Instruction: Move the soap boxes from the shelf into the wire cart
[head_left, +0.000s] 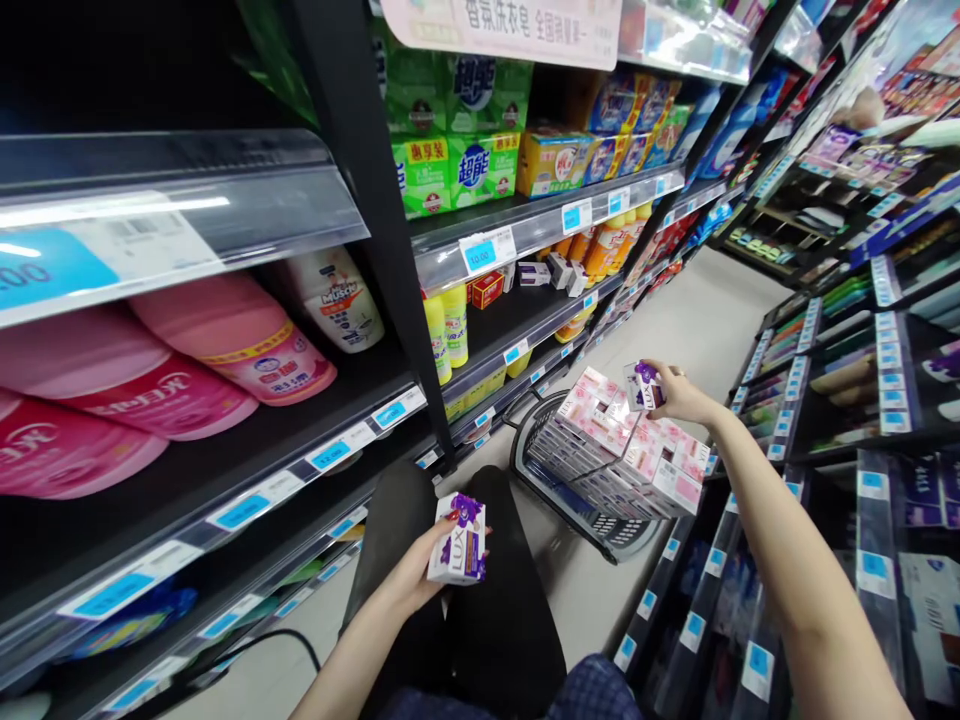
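Note:
My left hand [421, 562] is closed around a white and purple LUX soap box [459, 540], held above my knees. Out to the right, my right hand [679, 393] grips a smaller-looking LUX soap box [643, 387], also white with purple flowers. That box is over a grey shopping basket [536, 470] on the floor. Pink and white LUX soap packs [600, 410] are stacked high in the basket, just below and beside my right hand. Whether the held box touches the stack, I cannot tell.
On the left, shelves hold pink detergent bottles [225, 340] and a white Mr Muscle bottle [337, 300]. Ahead, green soap packs [465, 170] sit above a shelf with a red box [487, 290] and several small white boxes [534, 273]. Another shelf row [795, 400] borders the aisle's right side.

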